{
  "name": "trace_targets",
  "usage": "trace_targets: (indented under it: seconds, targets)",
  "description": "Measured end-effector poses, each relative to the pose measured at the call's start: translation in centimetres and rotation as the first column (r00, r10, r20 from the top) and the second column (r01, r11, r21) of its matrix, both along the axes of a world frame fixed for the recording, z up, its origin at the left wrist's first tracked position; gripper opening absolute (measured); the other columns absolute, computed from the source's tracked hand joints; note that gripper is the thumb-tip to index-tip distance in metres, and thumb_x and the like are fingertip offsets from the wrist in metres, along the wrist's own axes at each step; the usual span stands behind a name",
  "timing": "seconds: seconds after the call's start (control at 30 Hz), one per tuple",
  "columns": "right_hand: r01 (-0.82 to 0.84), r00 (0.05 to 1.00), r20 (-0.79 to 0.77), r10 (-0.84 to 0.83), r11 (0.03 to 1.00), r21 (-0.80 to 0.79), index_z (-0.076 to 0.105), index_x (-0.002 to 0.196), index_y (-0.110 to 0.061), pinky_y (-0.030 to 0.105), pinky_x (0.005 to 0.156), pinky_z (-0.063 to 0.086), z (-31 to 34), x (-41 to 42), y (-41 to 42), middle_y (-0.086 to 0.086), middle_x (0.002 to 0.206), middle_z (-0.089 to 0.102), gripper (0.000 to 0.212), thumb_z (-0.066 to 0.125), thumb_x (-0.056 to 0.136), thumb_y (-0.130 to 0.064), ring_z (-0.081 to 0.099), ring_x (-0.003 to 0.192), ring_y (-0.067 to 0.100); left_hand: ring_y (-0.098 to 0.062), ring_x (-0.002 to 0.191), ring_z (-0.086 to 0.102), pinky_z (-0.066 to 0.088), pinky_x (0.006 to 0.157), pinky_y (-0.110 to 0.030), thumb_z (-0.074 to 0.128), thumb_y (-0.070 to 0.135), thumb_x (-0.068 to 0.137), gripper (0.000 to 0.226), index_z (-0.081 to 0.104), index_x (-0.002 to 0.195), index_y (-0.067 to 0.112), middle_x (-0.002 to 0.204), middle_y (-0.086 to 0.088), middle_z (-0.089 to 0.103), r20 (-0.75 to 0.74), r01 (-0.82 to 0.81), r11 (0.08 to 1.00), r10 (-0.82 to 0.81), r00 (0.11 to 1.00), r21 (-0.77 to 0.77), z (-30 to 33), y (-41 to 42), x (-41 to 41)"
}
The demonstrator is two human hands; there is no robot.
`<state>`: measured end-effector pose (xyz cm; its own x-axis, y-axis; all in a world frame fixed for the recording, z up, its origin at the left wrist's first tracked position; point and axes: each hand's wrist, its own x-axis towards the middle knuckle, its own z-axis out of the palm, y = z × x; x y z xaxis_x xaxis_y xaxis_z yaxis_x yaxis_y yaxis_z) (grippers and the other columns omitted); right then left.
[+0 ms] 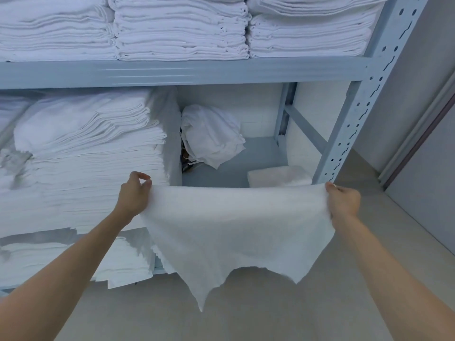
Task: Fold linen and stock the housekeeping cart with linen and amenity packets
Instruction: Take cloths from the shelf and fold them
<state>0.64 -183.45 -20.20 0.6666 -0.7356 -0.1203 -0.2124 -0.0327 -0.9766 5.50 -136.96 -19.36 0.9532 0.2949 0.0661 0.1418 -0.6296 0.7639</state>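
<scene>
White, soft terry towel point(236, 230) hangs limp before the grey metal shelving point(187, 71), its top corners pinched in my left hand point(134, 195) and right hand point(343, 200); light and floppy, it handles best by corners.

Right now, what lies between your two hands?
Head view: only the white towel, its top edge stretched from the left hand to the right hand, each pinching a corner.
</scene>
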Motion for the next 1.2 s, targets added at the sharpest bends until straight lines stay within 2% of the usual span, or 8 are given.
trace_targets:
  seconds: [0.17,0.33,0.47,0.6,0.67,0.97,1.1,1.2]
  targets:
    - [-0.006,1.0,0.006,0.006,1.0,0.025,0.048,0.055,-0.014,0.026,0.053,0.035,-0.2,-0.1,-0.8,-0.003,0.062,0.049,0.042,0.064,0.094,-0.017,0.043,0.055,0.014,-0.028,0.086,0.052,0.04,0.07,-0.036,0.051,0.025,0.101,0.023,0.054,0.114,0.007,0.102,-0.015,0.056,-0.004,-0.07,0.997,0.07,0.998,0.028,-0.5,-0.7,0.1]
    - [0.011,1.0,-0.004,-0.011,1.0,0.018,0.035,0.055,-0.011,0.029,0.057,0.027,-0.5,-0.5,-1.8,0.003,0.057,0.035,0.048,0.063,0.094,-0.018,0.029,0.056,0.02,-0.026,0.096,0.056,0.046,0.083,-0.037,0.067,0.021,0.093,0.027,0.066,0.114,0.004,0.11,-0.011,0.062,-0.068,-0.313,0.826,0.319,0.945,-0.469,-0.4,-0.2,0.6]
    - [-0.025,0.999,-0.034,0.024,0.999,-0.022,0.046,0.062,-0.005,0.03,0.061,0.028,-0.5,-1.0,-2.7,0.005,0.063,0.038,0.039,0.064,0.094,-0.019,0.034,0.069,0.022,-0.018,0.072,0.048,0.036,0.059,-0.032,0.07,0.02,0.091,0.008,0.068,0.093,0.013,0.1,-0.007,0.06,-0.081,-0.249,0.806,0.245,0.966,-0.537,-0.4,-0.5,0.4]
    - [0.0,0.995,-0.103,-0.005,0.999,-0.051,0.053,0.065,0.003,0.032,0.058,0.035,-0.4,-1.5,-4.1,0.011,0.064,0.048,0.042,0.069,0.091,-0.026,0.043,0.064,0.026,-0.025,0.083,0.062,0.048,0.072,-0.037,0.078,0.016,0.084,0.022,0.074,0.098,0.001,0.098,-0.011,0.072,-0.115,-0.064,0.8,-0.006,0.993,-0.597,0.8,-1.3,-0.5]
    - [-0.004,0.993,-0.116,-0.002,0.999,-0.054,0.067,0.095,0.01,0.041,0.082,0.053,-0.5,-1.8,-4.9,0.022,0.096,0.068,0.039,0.07,0.091,-0.029,0.058,0.117,0.04,-0.028,0.09,0.067,0.051,0.082,-0.037,0.082,0.012,0.078,0.023,0.076,0.096,-0.001,0.1,-0.016,0.075,-0.143,0.055,0.833,-0.159,0.977,-0.55,1.8,-1.7,-0.9]
    - [-0.412,0.905,-0.133,0.404,0.91,-0.04,0.074,0.11,-0.007,0.032,0.1,0.045,0.1,-4.2,-5.1,0.007,0.115,0.07,0.031,0.077,0.086,-0.025,0.063,0.112,0.022,-0.018,0.106,0.047,0.034,0.081,-0.022,0.093,0.021,0.063,0.031,0.079,0.091,0.023,0.102,0.002,0.056,-0.278,0.535,0.755,-0.459,0.844,0.38,2.7,-4.2,-1.7]
    - [-0.739,0.629,-0.497,0.597,0.657,-0.146,0.067,0.123,-0.024,0.026,0.097,0.034,0.1,-5.0,-5.7,-0.005,0.127,0.052,0.054,0.086,0.074,-0.036,0.045,0.121,0.012,-0.022,0.111,0.038,0.027,0.089,-0.029,0.086,0.028,0.074,0.026,0.079,0.088,0.007,0.109,-0.007,0.054,-0.153,0.454,0.763,-0.435,0.887,0.461,2.1,-4.1,-1.3]
    - [-0.818,0.538,-0.67,0.512,0.509,-0.267,0.068,0.094,-0.018,0.022,0.085,0.041,-0.9,-5.2,-5.6,0.001,0.105,0.052,0.026,0.086,0.076,-0.025,0.047,0.105,0.021,-0.023,0.104,0.037,0.031,0.088,-0.038,0.079,0.044,0.078,0.031,0.077,0.085,0.014,0.101,0.002,0.057,-0.183,0.423,0.762,-0.384,0.905,0.49,2.1,-3.7,-1.3]
